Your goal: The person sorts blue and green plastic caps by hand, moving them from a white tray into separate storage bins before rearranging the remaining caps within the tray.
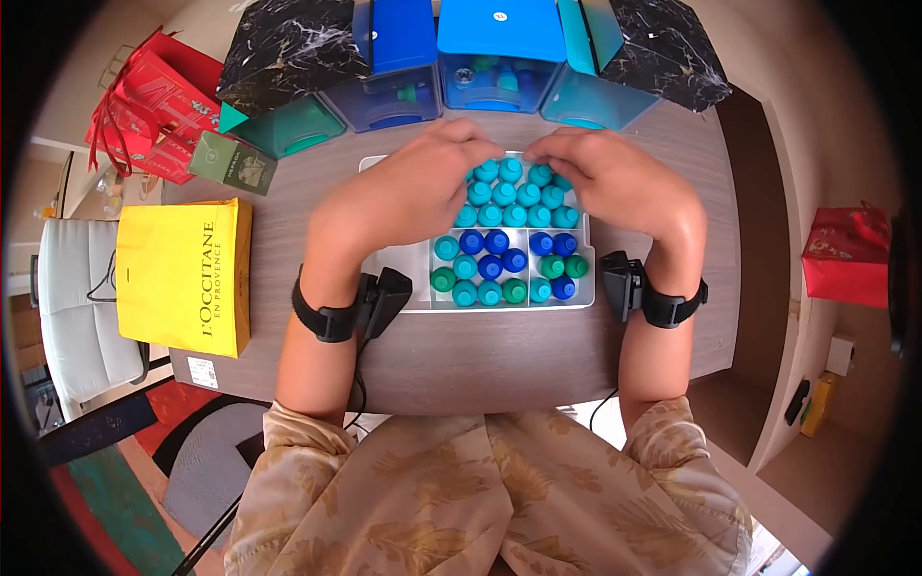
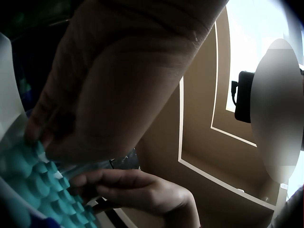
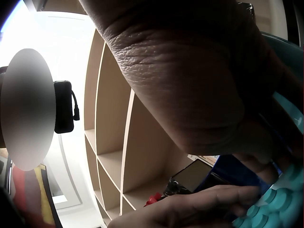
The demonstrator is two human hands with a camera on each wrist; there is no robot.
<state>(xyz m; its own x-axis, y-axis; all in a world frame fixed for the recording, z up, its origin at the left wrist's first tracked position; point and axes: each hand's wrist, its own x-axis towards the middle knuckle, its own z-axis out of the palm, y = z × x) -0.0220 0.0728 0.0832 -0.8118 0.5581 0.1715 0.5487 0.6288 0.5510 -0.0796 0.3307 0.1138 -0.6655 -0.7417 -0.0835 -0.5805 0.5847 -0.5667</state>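
A white divided tray (image 1: 584, 303) holds small, round-shouldered pieces with knob-like tops. Rows of teal pieces (image 1: 528, 195) fill its far section; dark blue pieces (image 1: 491, 267) and green pieces (image 1: 514, 291) mix with more teal nearer the body. My left hand (image 1: 408, 187) arches over the far left of the teal rows, its fingertips right at a teal piece (image 2: 37, 148) in the left wrist view. From the other side my right hand (image 1: 619, 182) reaches to the far right rows, fingers bent down among them. I cannot tell whether either hand pinches a piece.
Behind the tray stand blue and teal see-through bins (image 1: 499, 82) and black marbled boxes (image 1: 288, 53). On the left are a yellow bag (image 1: 173, 274), a green box (image 1: 233, 163) and red bags (image 1: 158, 106). The wooden table's (image 1: 461, 360) front edge lies close to the body.
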